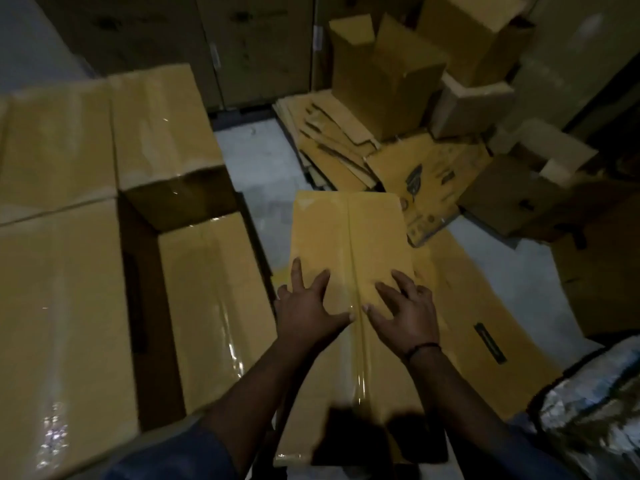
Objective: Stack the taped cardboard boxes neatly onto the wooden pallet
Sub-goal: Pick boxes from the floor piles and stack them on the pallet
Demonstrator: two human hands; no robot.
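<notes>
Both hands lie flat, fingers spread, on a taped cardboard box [349,244]: left hand [308,303] left of its tape seam, right hand [405,306] right of it; stacked boxes [69,237] stand left; flattened cardboard [332,140] lies beyond on the floor [256,161].

Dim, yellowish light around me; glare glints off the tape [232,355] on the stacked boxes [62,306] at my left; everything soft and slightly blurred; edges bend, corners fall dark.
</notes>
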